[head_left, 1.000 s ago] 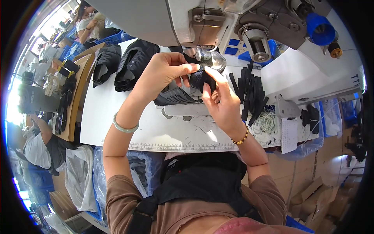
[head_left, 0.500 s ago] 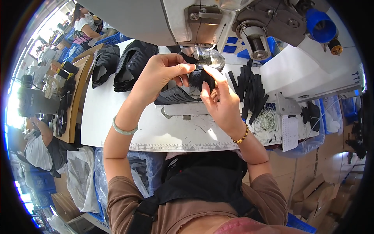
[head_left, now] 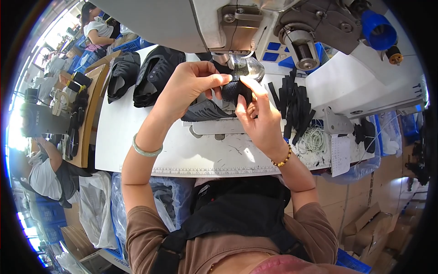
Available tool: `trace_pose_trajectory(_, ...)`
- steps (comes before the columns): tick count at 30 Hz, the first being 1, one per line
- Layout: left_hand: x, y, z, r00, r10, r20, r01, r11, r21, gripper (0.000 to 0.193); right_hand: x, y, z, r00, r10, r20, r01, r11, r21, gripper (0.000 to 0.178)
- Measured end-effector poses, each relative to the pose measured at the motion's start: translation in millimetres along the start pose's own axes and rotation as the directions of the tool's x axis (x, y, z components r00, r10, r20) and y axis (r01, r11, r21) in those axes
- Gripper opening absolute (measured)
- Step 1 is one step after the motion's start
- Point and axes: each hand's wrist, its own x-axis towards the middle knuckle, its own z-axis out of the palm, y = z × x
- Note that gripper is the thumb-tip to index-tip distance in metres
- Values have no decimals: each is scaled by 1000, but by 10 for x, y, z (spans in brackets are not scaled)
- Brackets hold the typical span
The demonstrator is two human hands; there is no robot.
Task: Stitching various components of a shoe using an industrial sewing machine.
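Under the head of the sewing machine (head_left: 235, 29), a black shoe upper (head_left: 207, 111) is held with its dark textured tongue part (head_left: 233, 91) raised toward the needle area. My left hand (head_left: 191, 89) pinches the edge of that part between thumb and fingers, from the left. From the right, my right hand (head_left: 262, 112) presses its index fingertip on the top edge, with the thumb lower on the black fabric. The fingertips of both hands lie close together, just in front of the clear guard (head_left: 250, 67). The needle itself is hidden.
Two black shoe uppers (head_left: 157, 75) (head_left: 122, 75) lie left on the white table (head_left: 132, 141). Black strips (head_left: 294, 107) and a tangle of pale thread (head_left: 313, 140) lie right. A ruler (head_left: 219, 172) runs along the front edge. Co-workers (head_left: 98, 32) sit at the left.
My hands and the shoe upper stay almost in place, with both grips unchanged. The co-worker at the upper left has shifted slightly leftward.
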Motion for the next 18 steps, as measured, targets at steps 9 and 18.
trace_pose_trajectory(9,6,1,22,999,-14,-33,13,1000,-14,18,11,-8,-12,1000,-11,6,11,1000,-12,47)
trace_pose_trajectory(18,11,30,33,999,-38,-27,37,999,-35,13,-1,-21,-21,1000,-11,4,10,1000,10,46)
